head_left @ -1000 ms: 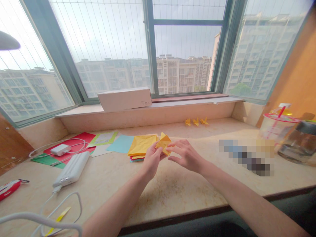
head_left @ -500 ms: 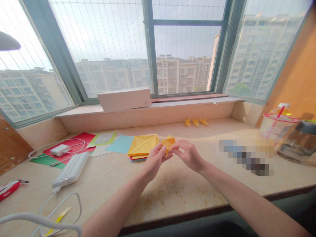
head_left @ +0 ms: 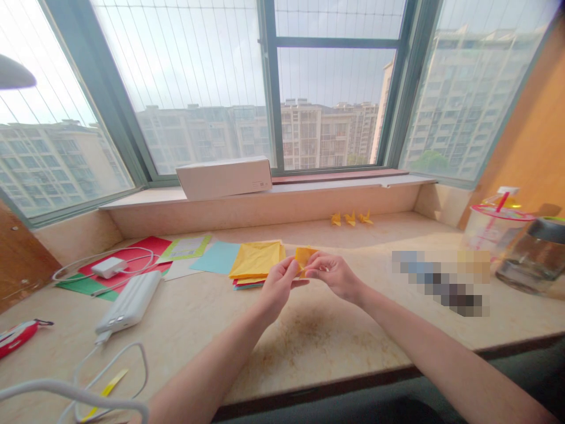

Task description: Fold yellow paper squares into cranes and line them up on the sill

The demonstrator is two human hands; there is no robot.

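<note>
A small folded yellow paper (head_left: 304,255) is held up above the counter between both hands. My left hand (head_left: 282,279) pinches its lower left side between thumb and fingers. On the right side, the fingers of my right hand (head_left: 332,273) are closed on the same paper and cover part of it. Just left of the hands lies a stack of yellow paper (head_left: 256,259) with red and blue sheets under it. Three folded yellow paper birds (head_left: 350,219) stand in a row at the back of the counter.
Coloured sheets (head_left: 218,257), a white power bank (head_left: 129,306) and looping cables lie to the left. A white box (head_left: 225,178) rests on the sill. At the right are a lidded cup (head_left: 489,229), a glass jug (head_left: 525,259) and a blurred-out object.
The held yellow paper has turned, so its pointed lower end no longer shows. My right hand has shifted slightly and its fingers have curled in closer around the paper.
</note>
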